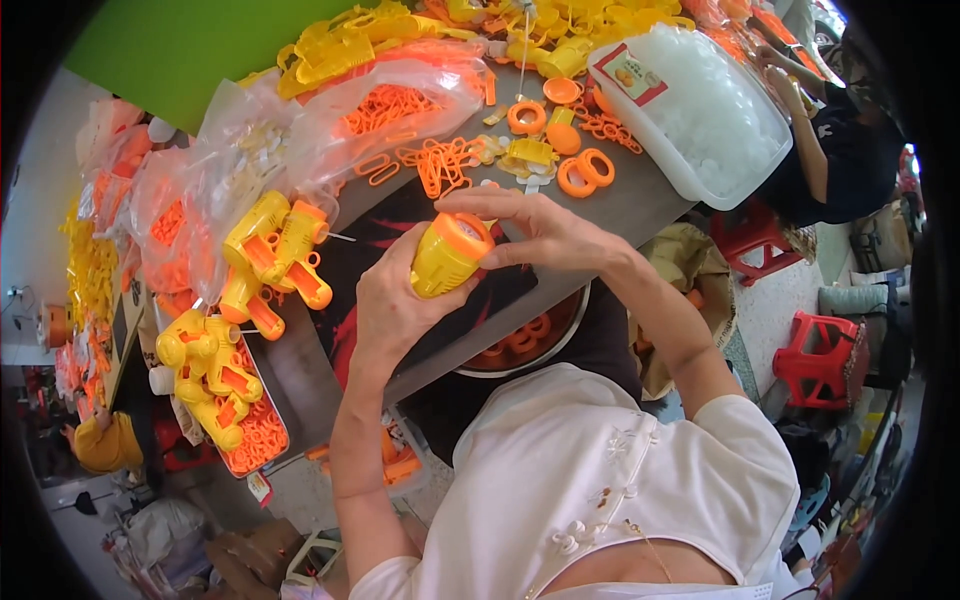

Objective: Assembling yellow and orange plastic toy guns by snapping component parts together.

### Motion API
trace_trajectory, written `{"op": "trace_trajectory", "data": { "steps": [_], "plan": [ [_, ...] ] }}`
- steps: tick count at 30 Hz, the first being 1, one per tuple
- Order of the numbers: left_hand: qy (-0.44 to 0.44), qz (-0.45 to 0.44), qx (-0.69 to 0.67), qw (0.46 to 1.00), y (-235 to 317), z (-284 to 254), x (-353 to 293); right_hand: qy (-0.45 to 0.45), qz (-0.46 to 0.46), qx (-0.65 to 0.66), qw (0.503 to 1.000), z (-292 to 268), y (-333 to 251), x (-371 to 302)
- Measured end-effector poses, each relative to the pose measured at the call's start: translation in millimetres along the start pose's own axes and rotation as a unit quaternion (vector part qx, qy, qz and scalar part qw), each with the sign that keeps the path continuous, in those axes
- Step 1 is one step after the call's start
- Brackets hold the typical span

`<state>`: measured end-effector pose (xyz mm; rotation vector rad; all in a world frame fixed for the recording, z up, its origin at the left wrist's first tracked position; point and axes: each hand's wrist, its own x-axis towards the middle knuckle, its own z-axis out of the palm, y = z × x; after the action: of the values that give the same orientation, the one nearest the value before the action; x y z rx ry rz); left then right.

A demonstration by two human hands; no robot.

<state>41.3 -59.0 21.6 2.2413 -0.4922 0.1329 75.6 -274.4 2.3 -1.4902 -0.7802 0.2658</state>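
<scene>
Left hand [385, 300] wraps the yellow toy body [445, 255] in a closed grip — right hand [535, 232] pinches its orange cap [468, 233], seemingly pressing it, above the tabletop [640, 200].

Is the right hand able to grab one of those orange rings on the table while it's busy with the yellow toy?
Probably yes. The orange rings lie in the open just beyond the right hand, nothing between them, but its fingers are on the yellow toy.

Toy guns [272, 250] left, rings [585, 172] ahead
</scene>
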Motion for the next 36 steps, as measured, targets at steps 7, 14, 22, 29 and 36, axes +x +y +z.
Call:
{"op": "trace_trajectory", "data": {
  "steps": [7, 14, 22, 29, 36],
  "plan": [
    [0.004, 0.003, 0.014, 1.0, -11, 1, -4, -0.028, 0.052, -0.157, 0.986, -2, -28, 9],
    [-0.009, 0.013, -0.005, 1.0, -10, -3, -1, -0.065, -0.126, -0.318, 0.937, -17, -15, 11],
    [-0.007, 0.041, -0.001, 0.999, -21, -4, 3, -0.088, -0.105, -0.293, 0.946, -13, -20, 13],
    [-0.008, 0.036, 0.016, 0.999, -26, -4, 2, -0.082, -0.112, -0.302, 0.943, -9, -13, 12],
    [-0.032, 0.023, 0.014, 0.999, -22, -8, 4, -0.081, -0.103, -0.297, 0.946, -10, -9, 13]
  ]
}}
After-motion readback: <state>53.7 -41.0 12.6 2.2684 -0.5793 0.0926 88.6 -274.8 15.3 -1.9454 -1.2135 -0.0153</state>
